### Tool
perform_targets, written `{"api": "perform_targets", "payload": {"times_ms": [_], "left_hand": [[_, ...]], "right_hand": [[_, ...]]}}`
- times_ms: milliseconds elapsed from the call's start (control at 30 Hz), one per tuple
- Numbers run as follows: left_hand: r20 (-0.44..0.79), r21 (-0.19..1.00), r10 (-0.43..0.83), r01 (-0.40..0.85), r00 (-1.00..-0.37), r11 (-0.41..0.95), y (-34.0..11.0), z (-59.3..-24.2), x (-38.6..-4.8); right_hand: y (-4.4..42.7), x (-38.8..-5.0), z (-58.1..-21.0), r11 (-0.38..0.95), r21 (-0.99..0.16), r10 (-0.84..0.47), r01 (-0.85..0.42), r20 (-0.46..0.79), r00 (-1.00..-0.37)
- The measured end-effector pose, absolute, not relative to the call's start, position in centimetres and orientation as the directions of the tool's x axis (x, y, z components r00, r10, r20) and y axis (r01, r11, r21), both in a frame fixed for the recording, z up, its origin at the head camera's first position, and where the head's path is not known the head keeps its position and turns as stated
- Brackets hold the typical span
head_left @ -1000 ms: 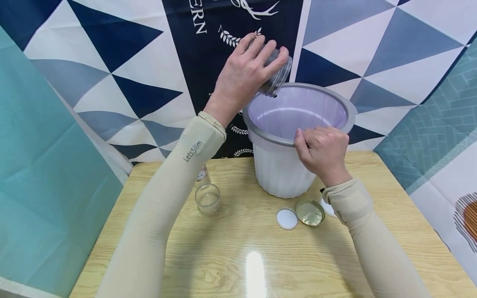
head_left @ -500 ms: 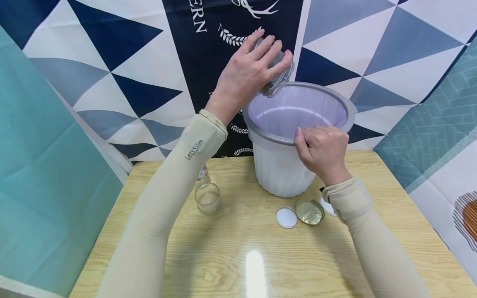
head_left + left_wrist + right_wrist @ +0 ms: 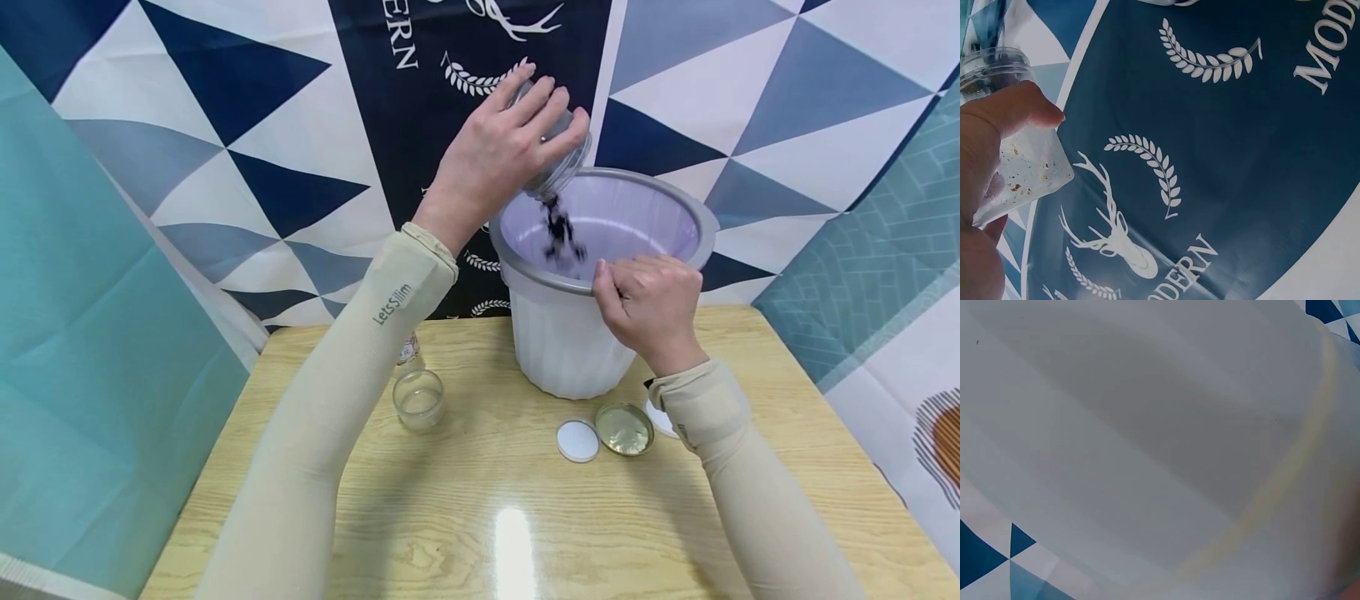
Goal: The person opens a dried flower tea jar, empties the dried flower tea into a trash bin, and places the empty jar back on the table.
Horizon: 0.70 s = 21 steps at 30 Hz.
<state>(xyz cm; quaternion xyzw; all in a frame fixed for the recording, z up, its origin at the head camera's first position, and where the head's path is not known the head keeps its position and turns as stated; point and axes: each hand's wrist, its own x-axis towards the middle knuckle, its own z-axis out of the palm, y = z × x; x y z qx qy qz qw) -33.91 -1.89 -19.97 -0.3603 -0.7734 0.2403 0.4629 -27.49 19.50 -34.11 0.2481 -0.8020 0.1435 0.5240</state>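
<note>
My left hand point(image 3: 502, 146) grips a clear jar point(image 3: 561, 167), tipped mouth-down over the left side of a white bucket point(image 3: 562, 358) with a grey rim. Dark loose bits point(image 3: 558, 229) fall from its mouth into the bucket. Small brown flecks cling inside the jar point(image 3: 1032, 165) in the left wrist view, where a thumb lies across it. My right hand point(image 3: 651, 304) holds the bucket's near rim at the right, fingers curled over it. Mostly the bucket's pale wall point(image 3: 1116, 437) fills the right wrist view. The bucket's bottom is hidden.
Left of the bucket stands a clear glass cup point(image 3: 418, 402), with a patterned bottle point(image 3: 408, 350) behind it, partly covered by my left sleeve. In front lie a small white lid point(image 3: 577, 440), a gold lid point(image 3: 625, 429) and another white lid point(image 3: 660, 419) partly under my right sleeve.
A clump of dark bits now drops from the jar, while half a second ago none was falling. The jar has shifted slightly right since one second ago. My right hand stays put.
</note>
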Motion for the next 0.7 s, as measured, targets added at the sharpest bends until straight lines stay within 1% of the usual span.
{"api": "perform_targets", "payload": {"times_ms": [233, 400, 700], "left_hand": [[0.555, -0.694, 0.77, 0.333, -0.315, 0.638, -1.94, -20.1, -33.86], [0.547, -0.695, 0.774, 0.342, -0.319, 0.632, -1.96, -20.12, -33.89], [0.515, -0.743, 0.8, 0.306, -0.307, 0.595, -1.8, -20.03, -33.96]], "right_hand": [[19.57, -27.45, -34.09, 0.836, 0.036, -0.258, -0.548, 0.906, -0.334], [19.55, -27.47, -34.14, 0.834, 0.037, -0.256, -0.551, 0.91, -0.327], [19.55, -27.44, -34.14, 0.833, 0.038, -0.255, -0.551, 0.912, -0.323]]}}
